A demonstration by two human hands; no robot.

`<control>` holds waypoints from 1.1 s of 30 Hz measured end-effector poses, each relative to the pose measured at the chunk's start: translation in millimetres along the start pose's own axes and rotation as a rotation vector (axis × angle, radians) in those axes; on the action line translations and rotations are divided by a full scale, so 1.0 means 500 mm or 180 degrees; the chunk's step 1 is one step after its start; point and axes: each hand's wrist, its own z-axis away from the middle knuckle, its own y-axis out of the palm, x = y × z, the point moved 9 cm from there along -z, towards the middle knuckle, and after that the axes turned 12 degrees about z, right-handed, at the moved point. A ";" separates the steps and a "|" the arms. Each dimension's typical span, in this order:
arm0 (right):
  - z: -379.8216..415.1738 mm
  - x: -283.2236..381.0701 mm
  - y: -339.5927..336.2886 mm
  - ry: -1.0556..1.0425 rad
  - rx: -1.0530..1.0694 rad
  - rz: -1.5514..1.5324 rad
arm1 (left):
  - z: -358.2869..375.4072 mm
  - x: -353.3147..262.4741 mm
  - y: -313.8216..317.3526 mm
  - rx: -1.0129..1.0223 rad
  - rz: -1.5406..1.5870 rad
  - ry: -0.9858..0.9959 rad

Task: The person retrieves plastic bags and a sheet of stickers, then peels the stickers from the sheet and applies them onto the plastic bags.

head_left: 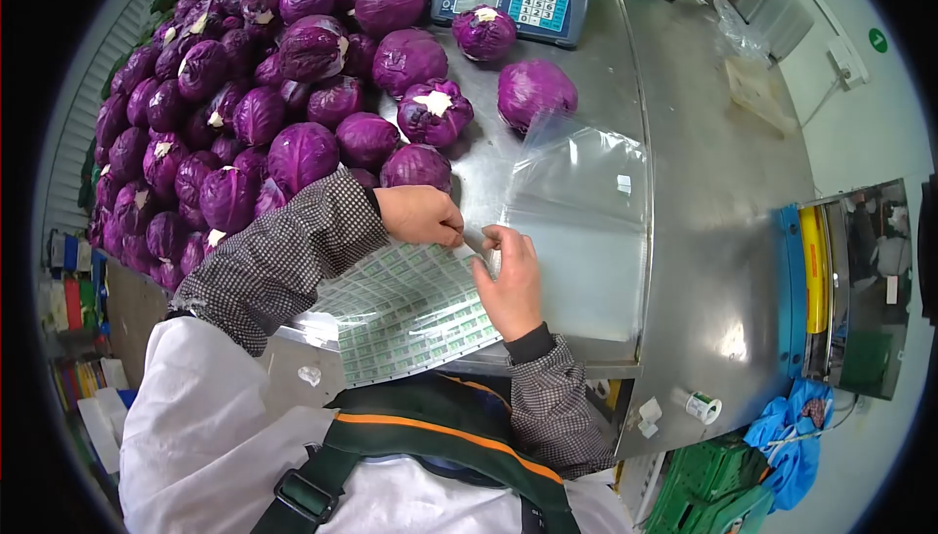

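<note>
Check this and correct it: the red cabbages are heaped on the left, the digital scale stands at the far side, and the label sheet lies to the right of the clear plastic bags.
One slip: the head view shows the label sheet to the left of the clear plastic bags, not the right. The red cabbages and digital scale are as you say.

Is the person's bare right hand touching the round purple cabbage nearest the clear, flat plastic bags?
Apart. The head view shows a plain gap between the right hand and the cabbage, with part of the plastic bags lying between them.
</note>
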 end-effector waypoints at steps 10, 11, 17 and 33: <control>0.038 0.070 -0.013 -0.0657 -0.0171 0.0358 | 0.006 -0.002 -0.005 -0.0240 -0.0923 -0.0357; 0.046 0.025 -0.025 -0.0035 -0.0086 -0.0166 | 0.012 -0.042 -0.016 -0.0717 -0.1554 0.0008; 0.159 -0.286 -0.182 0.2249 -0.0183 -0.1248 | -0.023 -0.220 0.109 -0.1034 -0.1100 0.1444; 0.183 -0.324 -0.400 0.2134 -0.1405 -0.1655 | -0.295 -0.093 0.079 -0.1062 0.1057 0.0829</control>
